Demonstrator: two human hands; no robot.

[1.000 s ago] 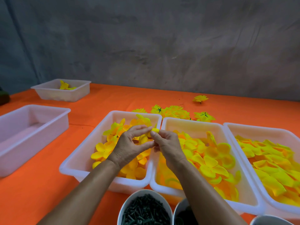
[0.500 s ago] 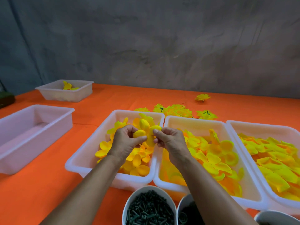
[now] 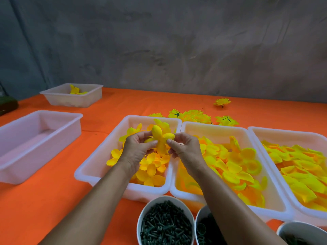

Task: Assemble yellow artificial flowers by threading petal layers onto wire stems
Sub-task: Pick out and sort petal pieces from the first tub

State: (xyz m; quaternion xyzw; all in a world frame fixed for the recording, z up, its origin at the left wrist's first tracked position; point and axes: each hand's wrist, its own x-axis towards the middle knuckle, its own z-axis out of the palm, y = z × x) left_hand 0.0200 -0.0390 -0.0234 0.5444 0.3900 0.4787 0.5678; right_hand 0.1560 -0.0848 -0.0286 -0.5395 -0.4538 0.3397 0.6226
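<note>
Petal layer (image 3: pixel 160 139), a small yellow piece with rounded lobes, is held up between both hands just above the far end of the left-most petal tray (image 3: pixel 99 163). The left hand (image 3: pixel 137 151) pinches its left side and the right hand (image 3: pixel 185 150) pinches its right lobe, so it lies between their fingertips, equally near each. No wire stem shows; I judge any threading must go through its centre, facing the person.
</note>
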